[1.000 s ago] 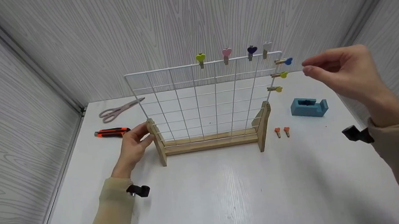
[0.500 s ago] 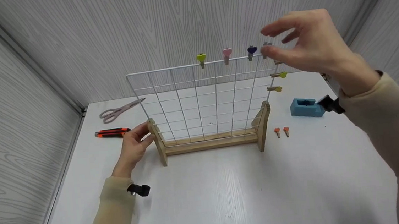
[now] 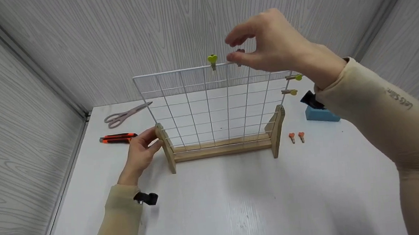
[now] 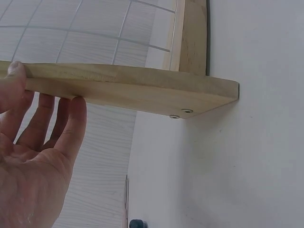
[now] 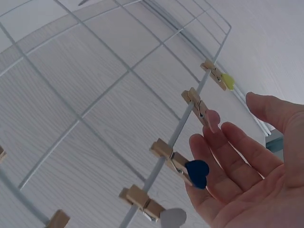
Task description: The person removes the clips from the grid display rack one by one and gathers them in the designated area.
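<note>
A white wire grid (image 3: 176, 71) stands upright in a wooden stand (image 3: 223, 153). My left hand (image 3: 139, 156) holds the stand's left end; the left wrist view shows the thumb at its edge and fingers underneath. My right hand (image 3: 274, 43), fingers parted and holding nothing, hovers at the top rail. In the right wrist view its fingertips are beside a pink heart clothespin (image 5: 212, 118). Dark blue (image 5: 197, 173) and white (image 5: 173, 217) heart clothespins sit along that rail; the hand hides them in the head view. Leftmost is a yellow-green clothespin (image 3: 212, 60).
Two yellowish clothespins (image 3: 290, 92) show on the grid's right side. Two orange heart clothespins (image 3: 292, 137) lie right of the stand, before a partly covered blue tape dispenser (image 3: 321, 115). Scissors (image 3: 121, 118) and an orange-black utility knife (image 3: 117, 138) lie at left.
My right hand has moved left from beyond the grid's right side, along the top rail to the pink clothespin. My left hand keeps its place on the stand.
</note>
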{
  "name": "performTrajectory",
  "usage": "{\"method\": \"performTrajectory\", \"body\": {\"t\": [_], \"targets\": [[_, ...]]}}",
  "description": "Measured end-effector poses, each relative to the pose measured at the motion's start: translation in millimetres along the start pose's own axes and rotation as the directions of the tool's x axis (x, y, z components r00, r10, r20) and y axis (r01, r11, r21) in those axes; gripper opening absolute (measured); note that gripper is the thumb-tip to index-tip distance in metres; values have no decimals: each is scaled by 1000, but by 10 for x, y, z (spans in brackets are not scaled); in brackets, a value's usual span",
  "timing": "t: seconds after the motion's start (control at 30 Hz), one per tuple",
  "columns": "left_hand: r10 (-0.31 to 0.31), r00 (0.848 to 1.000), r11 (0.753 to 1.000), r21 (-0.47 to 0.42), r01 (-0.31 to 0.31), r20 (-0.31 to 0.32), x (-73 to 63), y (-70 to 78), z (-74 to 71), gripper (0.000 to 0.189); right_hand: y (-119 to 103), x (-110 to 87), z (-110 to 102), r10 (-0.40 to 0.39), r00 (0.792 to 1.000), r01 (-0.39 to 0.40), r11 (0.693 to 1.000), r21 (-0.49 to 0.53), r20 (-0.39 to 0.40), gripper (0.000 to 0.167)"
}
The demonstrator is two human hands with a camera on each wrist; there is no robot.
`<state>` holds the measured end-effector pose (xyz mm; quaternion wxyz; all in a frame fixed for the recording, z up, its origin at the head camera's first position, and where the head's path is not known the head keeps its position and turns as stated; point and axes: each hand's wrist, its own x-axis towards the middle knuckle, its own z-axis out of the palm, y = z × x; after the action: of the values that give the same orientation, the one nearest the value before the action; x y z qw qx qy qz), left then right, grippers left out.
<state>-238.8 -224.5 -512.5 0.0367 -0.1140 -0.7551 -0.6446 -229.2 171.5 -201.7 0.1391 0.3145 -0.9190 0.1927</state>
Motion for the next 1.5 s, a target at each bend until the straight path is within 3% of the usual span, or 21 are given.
{"method": "performTrajectory", "body": {"t": [0.27,0.7,1.5], "targets": [[-21,1000,1000,-5,21,-11,-44,-15,-14,49,-63,198,179,-15,999,11,996,94,46,23],[-35,999,999,14,35,-13,-32,-8,-47,47,-155,285,289,-14,999,8,993,116,48,17],[-25,1000,999,21,26,-4,-3,-17,-42,47,-174,304,249,101,995,-99,982,163,-6,14]]}}
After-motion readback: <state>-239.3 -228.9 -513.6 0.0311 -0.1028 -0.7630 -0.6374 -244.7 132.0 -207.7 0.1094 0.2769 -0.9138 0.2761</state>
